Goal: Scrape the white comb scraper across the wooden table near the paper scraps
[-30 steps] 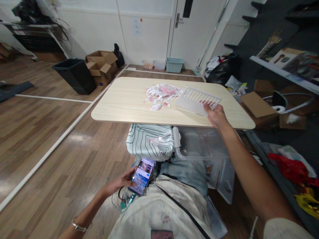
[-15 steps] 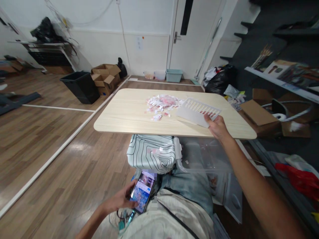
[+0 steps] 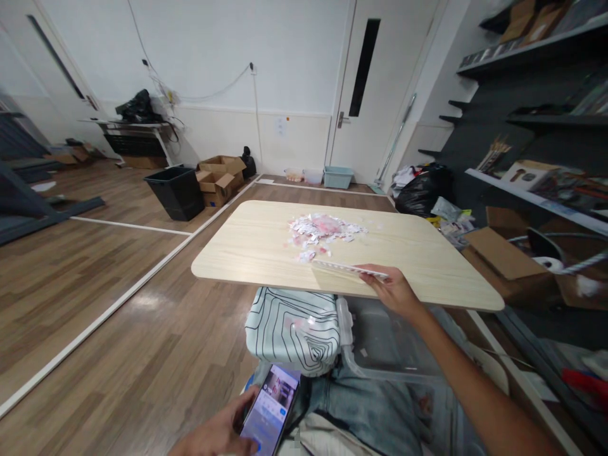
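Observation:
My right hand [image 3: 393, 290] grips the near end of a flat white slotted plastic tray [image 3: 349, 268], seen almost edge-on just above the light wood table [image 3: 256, 247]. A heap of small white and pink paper scraps [image 3: 323, 228] lies on the table beyond the tray. At the bottom edge of the view, my left hand [image 3: 218, 434] holds a phone [image 3: 268, 410] with its screen lit, over my lap.
A clear plastic bin [image 3: 389, 342] and a patterned cushion [image 3: 294, 329] sit under the table. A black bin [image 3: 175, 191] and cardboard boxes [image 3: 219, 177] stand on the floor at left. Shelves [image 3: 546, 190], boxes and a black bag [image 3: 422, 190] crowd the right side.
The view has tilted up. My right hand has drawn the white tray toward the table's near edge and lowered it flat. The phone hand has slid to the bottom edge of the view.

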Demonstrator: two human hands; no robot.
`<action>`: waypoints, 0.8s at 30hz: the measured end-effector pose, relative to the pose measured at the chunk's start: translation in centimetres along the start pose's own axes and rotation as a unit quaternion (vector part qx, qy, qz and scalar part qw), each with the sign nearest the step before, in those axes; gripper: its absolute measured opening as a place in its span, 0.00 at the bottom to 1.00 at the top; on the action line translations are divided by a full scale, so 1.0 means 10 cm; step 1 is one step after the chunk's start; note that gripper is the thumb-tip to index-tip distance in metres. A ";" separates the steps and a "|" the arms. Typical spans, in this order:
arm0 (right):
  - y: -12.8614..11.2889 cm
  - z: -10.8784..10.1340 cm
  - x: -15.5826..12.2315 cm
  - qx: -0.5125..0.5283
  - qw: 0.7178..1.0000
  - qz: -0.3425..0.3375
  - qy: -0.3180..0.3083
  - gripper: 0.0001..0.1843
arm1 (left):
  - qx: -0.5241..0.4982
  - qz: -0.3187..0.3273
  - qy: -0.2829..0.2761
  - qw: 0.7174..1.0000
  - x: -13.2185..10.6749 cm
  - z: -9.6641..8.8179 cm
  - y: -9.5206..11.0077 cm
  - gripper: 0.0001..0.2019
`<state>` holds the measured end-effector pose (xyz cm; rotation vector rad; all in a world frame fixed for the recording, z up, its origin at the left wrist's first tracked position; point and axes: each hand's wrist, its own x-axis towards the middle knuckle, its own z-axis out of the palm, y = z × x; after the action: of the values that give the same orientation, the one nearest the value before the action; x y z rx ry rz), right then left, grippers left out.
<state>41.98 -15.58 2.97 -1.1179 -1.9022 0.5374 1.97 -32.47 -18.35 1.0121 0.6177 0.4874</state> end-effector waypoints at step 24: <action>0.37 -0.15 0.09 0.002 0.983 0.081 0.164 0.30 | 0.040 -0.031 0.054 0.997 -0.03 -0.03 0.05 0.39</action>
<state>44.84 -12.98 1.59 -1.2815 -1.5353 0.4157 1.54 -32.21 -17.92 1.0449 0.7676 0.4676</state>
